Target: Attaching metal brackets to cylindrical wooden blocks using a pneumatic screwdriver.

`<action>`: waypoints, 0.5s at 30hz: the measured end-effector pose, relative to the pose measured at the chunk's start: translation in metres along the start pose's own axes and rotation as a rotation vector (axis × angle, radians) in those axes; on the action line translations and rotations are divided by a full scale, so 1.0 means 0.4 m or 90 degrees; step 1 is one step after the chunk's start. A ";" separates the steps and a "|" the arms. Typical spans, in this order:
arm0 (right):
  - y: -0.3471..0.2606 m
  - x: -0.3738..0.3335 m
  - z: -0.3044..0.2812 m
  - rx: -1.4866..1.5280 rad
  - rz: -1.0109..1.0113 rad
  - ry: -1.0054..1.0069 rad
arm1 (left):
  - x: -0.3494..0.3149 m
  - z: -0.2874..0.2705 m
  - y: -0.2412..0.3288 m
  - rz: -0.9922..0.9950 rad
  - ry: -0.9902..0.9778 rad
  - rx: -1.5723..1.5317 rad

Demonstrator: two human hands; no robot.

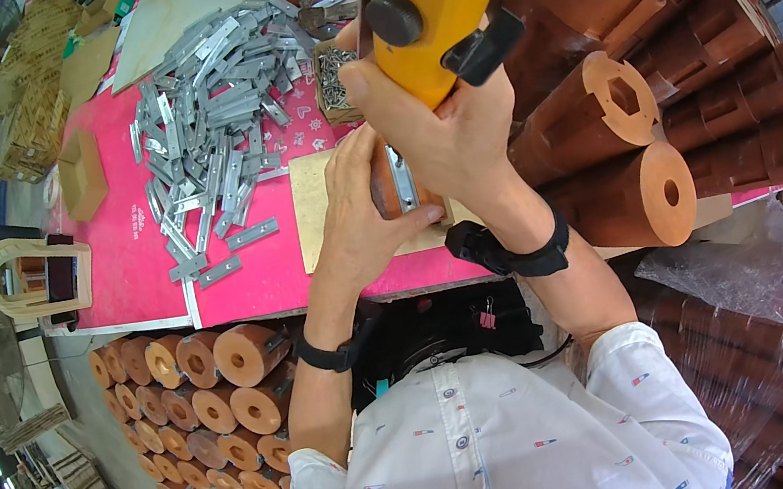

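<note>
My right hand [465, 129] is wrapped round a yellow power tool [425, 20] with a black side knob and a black lever, held above the work. The tool's working tip is hidden behind the hand. Beneath it lies a reddish-brown piece [386, 190] with a silver metal strip [402, 179] along its top. My left hand [353, 205] grips this piece from the left, thumb at its near end, fingers along its side. Both rest over a tan board [310, 201]. Just beyond, a small box of screws [334, 82] stands by my fingers.
A heap of silver metal strips [214, 119] covers the pink tabletop [120, 273] at left. Bored reddish-brown cylinders [650, 198] are stacked close on the right, more [247, 355] below the table's front edge. A cardboard tray [82, 178] and cream plastic frame [12, 283] stand far left.
</note>
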State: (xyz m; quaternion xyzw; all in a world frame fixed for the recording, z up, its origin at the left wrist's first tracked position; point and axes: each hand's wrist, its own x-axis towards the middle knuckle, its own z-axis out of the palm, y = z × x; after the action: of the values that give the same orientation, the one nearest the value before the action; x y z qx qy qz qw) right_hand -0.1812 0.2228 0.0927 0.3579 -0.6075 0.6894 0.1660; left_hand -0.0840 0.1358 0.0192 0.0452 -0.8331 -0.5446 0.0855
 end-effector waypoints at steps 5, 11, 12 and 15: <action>-0.007 -0.005 0.009 0.024 0.016 -0.002 | -0.003 0.004 -0.006 -0.012 0.005 -0.058; -0.006 -0.002 -0.005 0.050 0.015 -0.025 | 0.002 -0.003 -0.009 0.032 0.005 0.028; -0.005 0.000 -0.006 0.050 0.014 -0.026 | 0.004 -0.003 -0.007 0.033 0.006 0.029; 0.000 -0.003 -0.008 0.044 0.009 -0.040 | 0.004 -0.006 -0.005 0.052 0.010 0.046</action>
State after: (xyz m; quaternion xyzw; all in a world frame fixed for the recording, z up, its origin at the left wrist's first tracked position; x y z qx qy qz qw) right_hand -0.1812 0.2263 0.0917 0.3808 -0.5909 0.6993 0.1295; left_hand -0.0850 0.1324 0.0185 0.0184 -0.8527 -0.5099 0.1126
